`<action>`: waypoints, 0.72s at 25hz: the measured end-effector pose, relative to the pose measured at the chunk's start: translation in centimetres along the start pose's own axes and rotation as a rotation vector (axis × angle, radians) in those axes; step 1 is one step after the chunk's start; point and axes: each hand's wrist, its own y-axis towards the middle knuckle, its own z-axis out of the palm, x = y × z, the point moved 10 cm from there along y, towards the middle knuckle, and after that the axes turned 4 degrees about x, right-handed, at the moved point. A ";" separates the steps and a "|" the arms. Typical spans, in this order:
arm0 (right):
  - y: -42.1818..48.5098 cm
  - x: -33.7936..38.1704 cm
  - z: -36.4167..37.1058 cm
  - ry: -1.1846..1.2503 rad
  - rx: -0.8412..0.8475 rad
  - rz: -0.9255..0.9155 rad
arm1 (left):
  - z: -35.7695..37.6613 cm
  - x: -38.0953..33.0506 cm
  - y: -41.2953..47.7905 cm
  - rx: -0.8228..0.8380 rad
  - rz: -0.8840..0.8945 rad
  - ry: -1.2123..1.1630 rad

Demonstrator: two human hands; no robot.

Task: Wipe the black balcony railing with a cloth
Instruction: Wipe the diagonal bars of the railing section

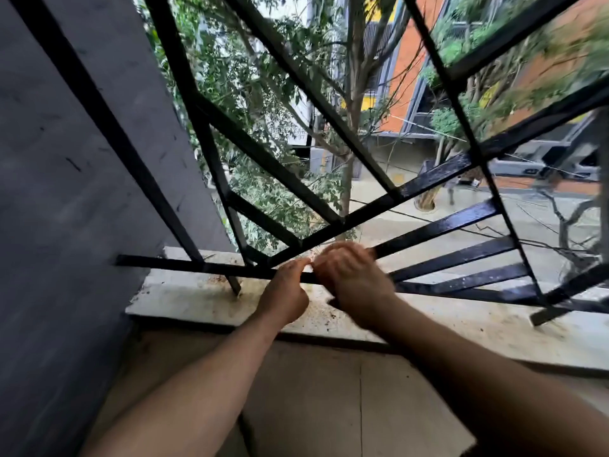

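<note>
The black metal railing [438, 227] fans out in front of me, and its lowest bar [184, 267] runs just above a concrete ledge. My left hand [286, 295] lies across that bar, its fingertips pinching a small pale bit of cloth [310, 264]. My right hand [352, 285], blurred by motion, touches the left hand and is curled over the same bar. A dark corner [333, 303] shows under its palm. The rest of the cloth is hidden by the hands.
The stained concrete ledge [184, 301] carries the railing feet. A grey wall [66, 179] closes off the left side. Beyond the bars are trees [263, 103], a street far below and an orange building [412, 54].
</note>
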 end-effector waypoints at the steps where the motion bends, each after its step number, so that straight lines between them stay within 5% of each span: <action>1: -0.1 -2.2 -0.4 0.014 -0.002 0.077 | 0.1 0.3 -0.4 0.021 0.009 0.035; 3: 0.1 -2.9 -0.9 -0.017 0.019 0.192 | -0.7 1.6 -1.0 0.033 -0.055 0.017; 5: 1.6 0.3 -0.1 0.081 0.190 0.119 | -1.7 2.3 -1.6 0.013 -0.181 -0.114; 11: 9.6 9.5 0.7 0.575 0.162 0.033 | -4.1 5.6 -2.7 -0.032 -0.502 -0.076; 14: 6.8 7.9 1.8 0.309 0.001 -0.079 | -3.4 4.4 -2.4 0.101 -0.471 -0.028; 18: 5.0 6.0 2.1 0.054 0.150 0.044 | -3.4 3.1 -2.7 0.110 -0.390 -0.038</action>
